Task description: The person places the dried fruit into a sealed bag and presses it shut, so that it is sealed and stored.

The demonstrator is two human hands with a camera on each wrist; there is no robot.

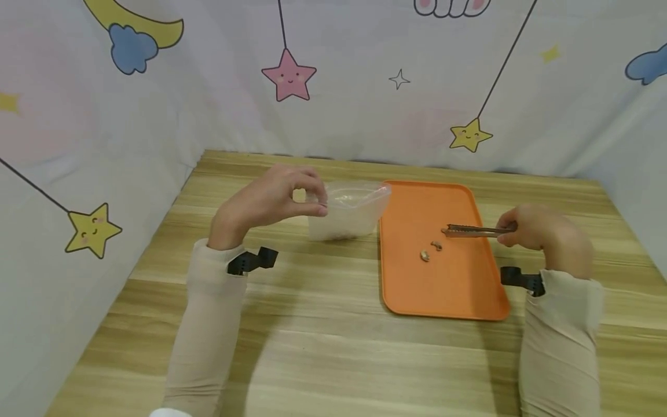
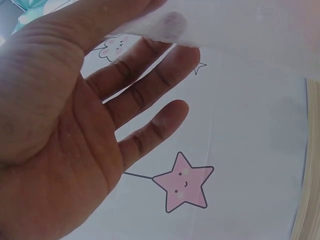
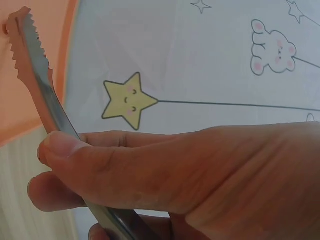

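Note:
My left hand (image 1: 273, 197) pinches the upper left edge of a translucent plastic bag (image 1: 344, 217), which stands on the table with its mouth spread. In the left wrist view the bag's film (image 2: 240, 35) passes by the thumb and fingertips. Over the right rim of an orange tray (image 1: 432, 289), my right hand (image 1: 537, 231) grips metal tongs (image 1: 471, 231) with serrated tips. A tiny brown bit (image 1: 444, 231) shows at those tips; whether they clamp it, I cannot tell. Two small brown-and-cream curled pieces (image 1: 424, 255) lie on the tray. The bag's contents are unclear.
The wood-grain table (image 1: 333, 347) carries the bag and, to its right, the tray. A white cloth (image 1: 354, 127) printed with stars hangs behind and along the sides. Black camera mounts (image 1: 255, 260) sit on both wrists.

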